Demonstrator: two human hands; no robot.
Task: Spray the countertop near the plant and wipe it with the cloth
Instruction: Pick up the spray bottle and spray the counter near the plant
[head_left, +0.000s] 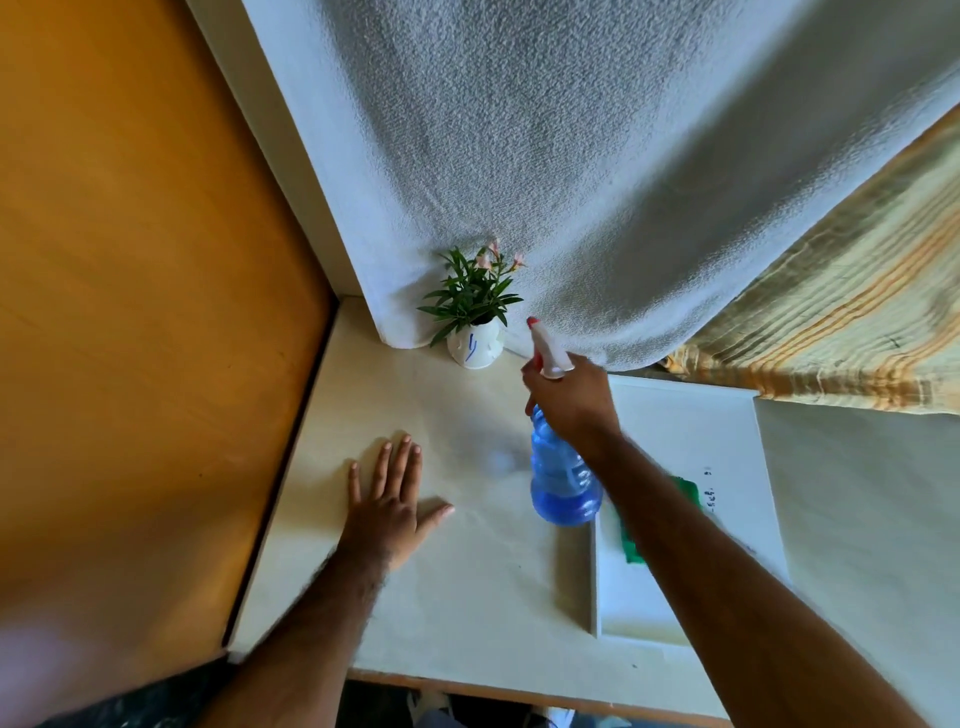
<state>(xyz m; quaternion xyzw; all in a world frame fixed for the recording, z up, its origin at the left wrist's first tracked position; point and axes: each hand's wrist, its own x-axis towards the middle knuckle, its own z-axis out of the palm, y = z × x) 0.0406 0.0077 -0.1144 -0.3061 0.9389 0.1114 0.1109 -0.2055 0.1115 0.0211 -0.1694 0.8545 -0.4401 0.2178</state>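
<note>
Left hand lay flat, palm down, on the pale counter, fingers fully extended and slightly spread, thumb splayed toward the right; it grasped nothing and touched only the counter surface. To its left stood an orange-brown wooden panel bordering the counter edge. Beyond the left hand, at the back of the counter, a small potted plant with green leaves and pale pink flowers sat in a white pot, against a hanging white towel. Just right of the plant, the right hand was closed around the neck of a spray bottle, the fingers wrapped at the trigger. The bottle's long axis ran from its blue, translucent base, nearest the viewer, up to the white head with a red-tipped nozzle, which pointed away from the viewer toward the towel and just beside the plant. Whether the base touched the counter could not be told. Right of the bottle, a white tray rested on the counter, and a green cloth lay in it, partly hidden by the right forearm. Farther right hung a striped yellowish fabric.
</note>
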